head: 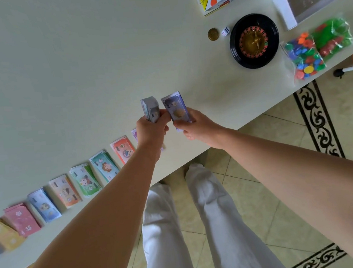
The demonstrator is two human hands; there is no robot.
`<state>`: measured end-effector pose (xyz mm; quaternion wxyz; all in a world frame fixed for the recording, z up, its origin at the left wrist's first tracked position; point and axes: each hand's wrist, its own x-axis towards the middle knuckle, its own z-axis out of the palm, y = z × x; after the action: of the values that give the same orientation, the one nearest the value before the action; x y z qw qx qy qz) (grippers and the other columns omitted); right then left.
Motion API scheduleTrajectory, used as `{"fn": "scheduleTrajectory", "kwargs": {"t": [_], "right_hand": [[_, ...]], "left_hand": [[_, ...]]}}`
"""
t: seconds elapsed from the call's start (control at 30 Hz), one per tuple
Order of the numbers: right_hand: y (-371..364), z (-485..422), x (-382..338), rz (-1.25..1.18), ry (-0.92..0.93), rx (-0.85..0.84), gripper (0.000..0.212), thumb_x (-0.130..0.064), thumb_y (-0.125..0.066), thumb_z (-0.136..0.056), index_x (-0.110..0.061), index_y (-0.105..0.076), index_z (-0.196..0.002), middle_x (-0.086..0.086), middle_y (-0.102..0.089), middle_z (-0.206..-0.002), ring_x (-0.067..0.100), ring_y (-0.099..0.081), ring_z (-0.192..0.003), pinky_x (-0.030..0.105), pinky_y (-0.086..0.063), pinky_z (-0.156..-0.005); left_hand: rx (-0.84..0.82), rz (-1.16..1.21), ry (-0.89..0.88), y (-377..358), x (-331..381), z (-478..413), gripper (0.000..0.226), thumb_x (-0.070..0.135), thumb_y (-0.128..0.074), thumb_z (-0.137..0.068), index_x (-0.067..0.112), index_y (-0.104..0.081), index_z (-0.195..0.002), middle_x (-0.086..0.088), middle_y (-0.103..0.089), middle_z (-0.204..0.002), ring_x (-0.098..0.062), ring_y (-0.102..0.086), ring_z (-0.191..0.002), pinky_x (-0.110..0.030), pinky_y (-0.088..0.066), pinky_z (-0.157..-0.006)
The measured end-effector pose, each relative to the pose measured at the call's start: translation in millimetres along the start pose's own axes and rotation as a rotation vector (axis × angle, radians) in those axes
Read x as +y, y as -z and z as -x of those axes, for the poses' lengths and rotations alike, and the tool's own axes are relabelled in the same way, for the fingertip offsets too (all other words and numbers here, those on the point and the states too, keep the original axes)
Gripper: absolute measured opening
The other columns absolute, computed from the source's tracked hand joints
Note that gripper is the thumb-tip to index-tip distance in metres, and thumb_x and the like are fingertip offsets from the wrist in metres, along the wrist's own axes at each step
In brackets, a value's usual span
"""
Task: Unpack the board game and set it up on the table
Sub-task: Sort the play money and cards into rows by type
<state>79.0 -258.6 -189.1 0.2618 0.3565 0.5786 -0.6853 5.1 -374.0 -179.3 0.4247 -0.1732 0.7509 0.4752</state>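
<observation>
Left hand (151, 130) is gripping a stack of play money (150, 109) over the surface (81, 78); right hand (196, 126) is pinching one purple note (176, 110) just right of it

Table (59, 69) middle gives open passage. Banknote stacks (85, 180) line the near edge; roulette wheel (254, 41) and token bags (313, 51) obstruct the right end.

Table (80, 67) with banknote stacks (106, 167), roulette wheel (254, 41)
</observation>
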Motion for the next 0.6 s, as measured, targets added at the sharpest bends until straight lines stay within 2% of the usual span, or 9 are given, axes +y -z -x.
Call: {"fn": "scheduleTrajectory", "kwargs": {"t": [0.1,0.2,0.3,0.37,0.47,0.6], "right_hand": [[-4.0,4.3,-5.8,-0.063,-0.043,-0.054,0.026,-0.011,-0.052,-0.098,-0.005,-0.047,-0.122,0.002,-0.044,-0.074,-0.001,-0.039,-0.039,0.013,-0.032,-0.043],[-8.6,6.0,-7.9,0.012,-0.088,-0.058,0.026,-0.018,-0.058,-0.095,-0.006,-0.051,-0.117,0.003,-0.049,-0.076,0.004,-0.039,-0.048,0.017,-0.032,-0.046],[-10.2,5.2,-7.4,0.162,-0.068,0.092,0.027,-0.036,-0.065,-0.089,-0.01,-0.055,-0.094,0.001,-0.053,-0.075,0.01,-0.042,-0.059,0.021,-0.031,-0.053],[-10.8,2.5,-6.0,0.109,-0.05,0.201,0.031,-0.034,-0.069,-0.085,-0.006,-0.058,-0.093,0.0,-0.058,-0.076,0.01,-0.049,-0.064,0.019,-0.035,-0.054],[-13.4,-1.6,-1.0,0.08,-0.05,0.256,0.03,-0.03,-0.076,-0.08,-0.006,-0.063,-0.09,0.004,-0.067,-0.084,0.014,-0.061,-0.076,0.02,-0.044,-0.061],[-23.1,-12.0,12.7,0.178,-0.05,0.35,0.02,-0.023,-0.077,-0.078,-0.006,-0.067,-0.081,0.005,-0.069,-0.083,0.017,-0.062,-0.077,0.029,-0.047,-0.07]], "left_hand": [[-0.012,-0.044,-0.002,7.1,0.7,5.0,0.015,0.016,-0.068,-0.086,0.019,-0.062,-0.072,0.0,-0.056,-0.059,-0.01,-0.048,-0.05,-0.019,-0.043,-0.05],[-0.013,-0.101,-0.005,14.4,-0.4,7.0,0.019,0.016,-0.069,-0.085,0.018,-0.059,-0.069,-0.002,-0.055,-0.06,-0.012,-0.047,-0.051,-0.02,-0.04,-0.049],[0.008,-0.123,0.013,21.5,-3.0,7.5,0.02,0.015,-0.071,-0.084,0.017,-0.059,-0.067,-0.001,-0.054,-0.059,-0.011,-0.046,-0.05,-0.019,-0.038,-0.047],[0.013,-0.116,0.022,27.2,-5.9,7.3,0.02,0.014,-0.072,-0.083,0.017,-0.06,-0.068,-0.001,-0.055,-0.058,-0.012,-0.047,-0.049,-0.02,-0.039,-0.048],[0.024,-0.132,0.037,34.4,-12.4,7.0,0.017,0.018,-0.07,-0.085,0.019,-0.061,-0.07,-0.001,-0.057,-0.06,-0.012,-0.049,-0.05,-0.02,-0.04,-0.049],[0.062,-0.068,0.076,46.0,-21.7,6.9,0.017,0.022,-0.065,-0.088,0.015,-0.06,-0.073,-0.003,-0.059,-0.062,-0.014,-0.05,-0.051,-0.024,-0.041,-0.05]]}}
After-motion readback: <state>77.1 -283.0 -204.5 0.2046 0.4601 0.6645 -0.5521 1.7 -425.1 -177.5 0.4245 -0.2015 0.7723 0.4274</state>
